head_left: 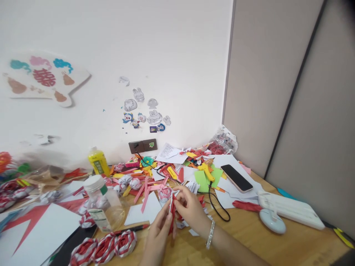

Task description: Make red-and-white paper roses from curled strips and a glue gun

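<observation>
Between both hands is a narrow folded strip of red and white paper (pixel 172 211), held upright above the near middle of the table. My left hand (pixel 159 229) grips its lower left side between thumb and fingers. From the right, my right hand (pixel 188 207), with a bracelet at the wrist, pinches the upper part. Just behind the fingertips lies a pink and white paper rose (pixel 165 193). Several red and white paper roses (pixel 104 249) sit left of my left hand, near a dark pen (pixel 133 229).
A clear plastic jar (pixel 107 207) and a yellow bottle (pixel 99 161) stand to the left. A yellow glue gun (pixel 206 172) with a black cord, a phone (pixel 236 178), and a white lamp-like device (pixel 291 208) lie right. Paper strips cover the back along the wall (pixel 188 74).
</observation>
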The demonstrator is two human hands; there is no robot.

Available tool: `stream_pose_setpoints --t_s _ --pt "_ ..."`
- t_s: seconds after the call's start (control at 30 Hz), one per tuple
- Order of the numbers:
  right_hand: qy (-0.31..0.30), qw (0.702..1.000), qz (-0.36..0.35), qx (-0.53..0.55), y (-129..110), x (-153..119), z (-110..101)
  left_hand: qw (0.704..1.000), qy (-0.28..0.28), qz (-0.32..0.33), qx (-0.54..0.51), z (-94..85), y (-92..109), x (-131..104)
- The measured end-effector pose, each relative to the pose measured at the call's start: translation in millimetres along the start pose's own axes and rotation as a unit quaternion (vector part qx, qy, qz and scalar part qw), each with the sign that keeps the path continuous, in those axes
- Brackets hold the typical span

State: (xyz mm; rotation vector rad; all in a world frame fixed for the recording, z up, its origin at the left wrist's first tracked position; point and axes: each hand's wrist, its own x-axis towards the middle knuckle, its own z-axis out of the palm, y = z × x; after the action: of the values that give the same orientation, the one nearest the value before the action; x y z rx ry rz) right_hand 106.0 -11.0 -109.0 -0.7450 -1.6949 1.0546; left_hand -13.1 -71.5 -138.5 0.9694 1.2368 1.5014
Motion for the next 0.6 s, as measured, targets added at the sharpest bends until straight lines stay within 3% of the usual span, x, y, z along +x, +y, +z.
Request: stream_pose_setpoints --t_s 0.27,0.47,0.6 --pt "-0.047 0.995 0.039 0.075 0 5 -6 0.996 -0.044 -0.043 -0.069 3.8 10 -5" --pt "-0.095 0.985 0.075 0.119 0 7 -12 0.993 -0.100 -0.030 -0.056 6.4 14 -4" --pt "-0.104 0.983 0.080 0.128 -1 7 -10 0.996 -0.092 -0.009 -0.019 4.1 9 -3"
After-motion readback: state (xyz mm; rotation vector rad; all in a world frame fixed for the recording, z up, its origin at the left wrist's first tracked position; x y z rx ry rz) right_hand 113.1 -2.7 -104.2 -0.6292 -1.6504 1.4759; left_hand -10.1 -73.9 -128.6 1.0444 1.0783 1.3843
